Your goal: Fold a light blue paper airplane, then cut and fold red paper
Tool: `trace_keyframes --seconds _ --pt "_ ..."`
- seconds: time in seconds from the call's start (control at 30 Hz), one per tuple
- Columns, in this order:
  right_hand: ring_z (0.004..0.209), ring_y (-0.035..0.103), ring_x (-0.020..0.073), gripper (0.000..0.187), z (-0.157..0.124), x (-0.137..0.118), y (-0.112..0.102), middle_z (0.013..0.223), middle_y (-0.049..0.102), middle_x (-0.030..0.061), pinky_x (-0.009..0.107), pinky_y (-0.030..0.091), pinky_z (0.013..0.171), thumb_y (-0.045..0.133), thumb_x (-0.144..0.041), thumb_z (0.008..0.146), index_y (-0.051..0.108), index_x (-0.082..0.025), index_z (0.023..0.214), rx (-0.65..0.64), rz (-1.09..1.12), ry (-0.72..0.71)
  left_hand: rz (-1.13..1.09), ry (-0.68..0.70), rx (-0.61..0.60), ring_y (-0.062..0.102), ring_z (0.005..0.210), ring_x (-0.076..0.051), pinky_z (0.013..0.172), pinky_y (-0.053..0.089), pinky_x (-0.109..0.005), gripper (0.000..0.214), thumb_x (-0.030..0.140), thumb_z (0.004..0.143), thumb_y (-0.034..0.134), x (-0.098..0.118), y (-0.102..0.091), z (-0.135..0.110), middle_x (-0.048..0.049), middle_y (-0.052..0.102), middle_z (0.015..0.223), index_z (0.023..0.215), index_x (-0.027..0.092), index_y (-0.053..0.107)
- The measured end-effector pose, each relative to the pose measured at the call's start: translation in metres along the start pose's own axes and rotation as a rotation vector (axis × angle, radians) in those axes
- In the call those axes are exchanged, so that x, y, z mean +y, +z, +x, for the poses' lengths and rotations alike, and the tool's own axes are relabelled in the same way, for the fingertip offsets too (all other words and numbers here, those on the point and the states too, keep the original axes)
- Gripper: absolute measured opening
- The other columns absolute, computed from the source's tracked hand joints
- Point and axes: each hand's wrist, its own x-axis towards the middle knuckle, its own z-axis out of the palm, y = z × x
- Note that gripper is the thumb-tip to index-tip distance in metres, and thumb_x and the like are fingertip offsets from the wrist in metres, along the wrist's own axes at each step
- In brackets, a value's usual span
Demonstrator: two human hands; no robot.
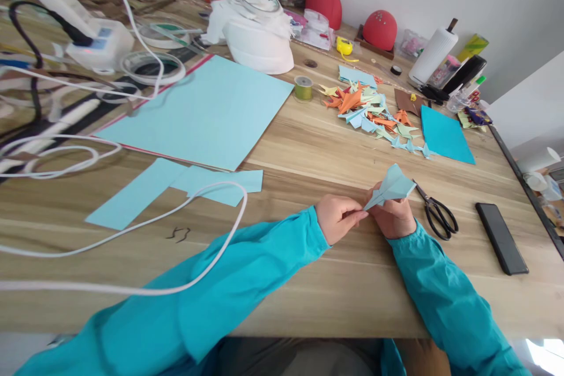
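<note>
A small folded piece of light-blue paper (392,185) is held just above the wooden table (335,147). My left hand (337,218) pinches its lower left tip with closed fingers. My right hand (394,216) grips the piece from underneath, its fingers curled and partly hidden by the paper. Both arms wear teal sleeves. Black scissors (434,211) lie shut right beside my right hand.
A black phone (501,237) lies at the right. A pile of folded paper figures (374,110) and a teal sheet (445,135) sit behind. A big light-blue sheet (207,111), paper offcuts (176,188) and white cables (132,235) cover the left.
</note>
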Motion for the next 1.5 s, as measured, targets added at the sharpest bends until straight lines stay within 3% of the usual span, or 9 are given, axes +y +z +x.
trace_keyframes --seconds 0.2,0.4,0.7,0.93,1.03,1.13,1.27,1.5 --pt "0.057 0.047 0.0133 0.031 -0.001 -0.002 0.004 0.059 0.052 -0.0019 0.027 0.039 0.051 0.078 -0.033 0.047 0.058 -0.02 0.067 0.011 0.007 0.018 0.071 0.079 0.083 0.044 0.043 -0.008 0.046 0.034 -0.021 0.023 0.022 0.077 0.053 0.0 0.001 -0.003 0.0014 0.054 0.047 0.055 0.016 0.057" --pt "0.059 0.049 0.0128 0.025 0.0 -0.002 -0.001 0.063 0.053 -0.0032 0.027 0.041 0.055 0.075 -0.028 0.053 0.056 -0.022 0.068 -0.089 0.07 0.052 0.069 0.11 0.142 0.042 0.043 -0.008 0.045 0.032 -0.021 0.022 0.024 0.076 0.054 0.003 -0.001 -0.004 0.0017 0.051 0.046 0.055 0.016 0.055" --pt "0.059 0.048 0.0115 0.027 0.005 -0.003 -0.007 0.062 0.047 -0.005 0.026 0.039 0.053 0.074 -0.029 0.054 0.05 -0.022 0.064 -0.12 0.107 -0.005 0.047 0.195 0.172 0.048 0.045 -0.009 0.043 0.036 -0.019 0.015 0.025 0.076 0.056 -0.004 0.0 -0.001 -0.0021 0.059 0.056 0.066 0.015 0.062" --pt "0.059 0.047 0.0125 0.029 0.004 -0.002 -0.009 0.062 0.048 -0.0046 0.027 0.039 0.053 0.075 -0.028 0.051 0.051 -0.022 0.066 -0.127 0.11 0.023 0.135 0.223 0.126 0.046 0.045 -0.009 0.045 0.035 -0.022 0.028 0.025 0.08 0.049 -0.001 -0.002 -0.004 -0.0024 0.057 0.051 0.057 0.016 0.062" --pt "0.061 0.048 0.013 0.032 0.004 -0.001 -0.01 0.063 0.048 -0.0044 0.028 0.04 0.055 0.076 -0.031 0.05 0.05 -0.023 0.065 -0.157 0.101 0.019 0.026 0.135 0.125 0.048 0.044 -0.009 0.043 0.037 -0.021 0.025 0.025 0.076 0.053 0.001 -0.003 -0.003 -0.0028 0.059 0.051 0.056 0.016 0.062" --pt "0.064 0.05 0.0138 0.036 0.004 0.001 -0.01 0.066 0.05 -0.0043 0.029 0.041 0.055 0.079 -0.033 0.049 0.05 -0.024 0.069 -0.137 0.087 -0.004 -0.355 -0.108 0.105 0.052 0.045 -0.01 0.041 0.044 -0.022 0.013 0.025 0.069 0.061 0.002 -0.006 0.002 -0.0037 0.062 0.056 0.066 0.013 0.064" --pt "0.066 0.053 0.0151 0.036 0.005 0.002 -0.007 0.067 0.054 -0.0038 0.033 0.045 0.06 0.081 -0.033 0.048 0.053 -0.025 0.069 -0.109 0.027 -0.046 -0.812 -0.319 0.088 0.061 0.055 -0.016 0.045 0.053 -0.03 0.029 0.026 0.055 0.074 0.004 -0.012 0.01 -0.0056 0.066 0.069 0.078 0.011 0.064" --pt "0.049 0.05 0.0122 0.036 0.008 0.007 -0.007 0.057 0.057 -0.0024 0.026 0.04 0.043 0.081 -0.039 0.045 0.052 -0.022 0.057 -0.173 -0.114 -0.077 -0.865 -0.327 0.048 0.059 0.047 -0.012 0.046 0.051 -0.027 0.036 0.032 0.047 0.082 0.009 -0.006 0.012 -0.0006 0.063 0.053 0.064 0.011 0.059"
